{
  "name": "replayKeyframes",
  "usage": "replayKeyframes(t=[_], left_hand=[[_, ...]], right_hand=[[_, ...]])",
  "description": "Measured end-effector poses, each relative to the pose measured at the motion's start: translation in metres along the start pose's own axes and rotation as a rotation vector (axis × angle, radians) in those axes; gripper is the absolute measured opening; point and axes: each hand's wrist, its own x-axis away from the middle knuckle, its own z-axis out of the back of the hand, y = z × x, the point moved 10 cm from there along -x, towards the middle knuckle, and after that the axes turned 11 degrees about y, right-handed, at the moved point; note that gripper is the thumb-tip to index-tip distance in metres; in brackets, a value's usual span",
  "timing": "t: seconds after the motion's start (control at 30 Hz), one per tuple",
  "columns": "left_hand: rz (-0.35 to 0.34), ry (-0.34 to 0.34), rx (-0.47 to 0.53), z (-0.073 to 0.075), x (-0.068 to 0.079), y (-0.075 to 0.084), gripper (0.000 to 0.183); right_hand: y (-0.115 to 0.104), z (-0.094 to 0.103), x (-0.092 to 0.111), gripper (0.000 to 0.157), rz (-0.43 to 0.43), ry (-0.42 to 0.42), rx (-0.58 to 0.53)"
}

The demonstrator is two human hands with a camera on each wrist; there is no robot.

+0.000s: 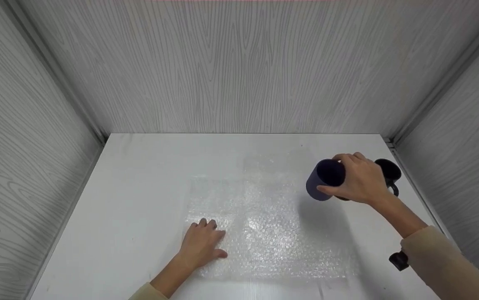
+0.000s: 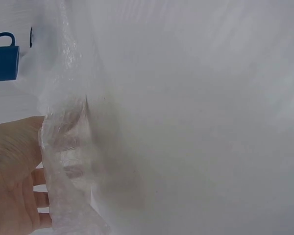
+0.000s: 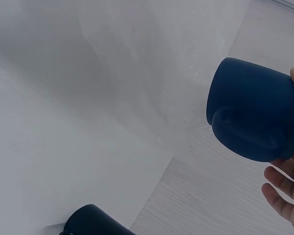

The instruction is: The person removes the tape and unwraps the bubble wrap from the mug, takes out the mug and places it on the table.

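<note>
My right hand [image 1: 358,177] grips a dark blue mug [image 1: 317,187] near its rim, thumb in front and fingers behind. The mug is tilted, its mouth towards the head camera, and a shadow falls below it. In the right wrist view this mug's handle [image 3: 245,134] shows, with fingertips [image 3: 279,181] at the mug's right. My left hand [image 1: 201,245] lies on the left edge of a clear bubble wrap sheet [image 1: 264,233], fingers spread. In the left wrist view, wrap covers part of the left fingers [image 2: 40,198].
A second dark mug [image 1: 389,170] with a handle is behind my right hand, near the right edge of the white table [image 1: 126,196]. Wood-grain panels [image 1: 239,66] enclose the table at the back and both sides. A small black device [image 1: 399,261] is at the right sleeve.
</note>
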Motion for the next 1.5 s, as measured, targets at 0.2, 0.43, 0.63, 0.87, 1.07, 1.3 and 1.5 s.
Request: replayKeyframes(t=[0.2,0.43,0.63,0.87,1.07,1.3,1.5], left_hand=[[-0.008,-0.002,-0.024,0.000,0.002,0.000,0.064],[0.002,-0.018,-0.027,-0.001,0.001,-0.001,0.065],[0.012,-0.029,-0.026,-0.001,0.001,-0.001,0.065],[0.021,-0.015,-0.021,0.000,0.002,-0.001,0.065],[0.012,-0.011,-0.023,0.002,0.002,-0.001,0.064],[0.030,-0.047,-0.011,-0.001,0.000,-0.002,0.063],[0.017,-0.023,-0.008,0.001,0.001,-0.001,0.062]], right_hand=[[0.030,0.000,0.001,0.087,-0.120,-0.029,0.027],[0.053,-0.001,0.005,0.091,-0.178,0.006,0.058],[0.073,-0.003,0.010,0.091,-0.238,0.020,0.077],[0.095,-0.013,0.021,0.096,-0.372,-0.036,0.105],[0.103,-0.023,0.031,0.098,-0.402,-0.034,0.138],[0.106,-0.038,0.042,0.101,-0.411,-0.042,0.164],[0.108,-0.049,0.050,0.101,-0.432,-0.063,0.188]])
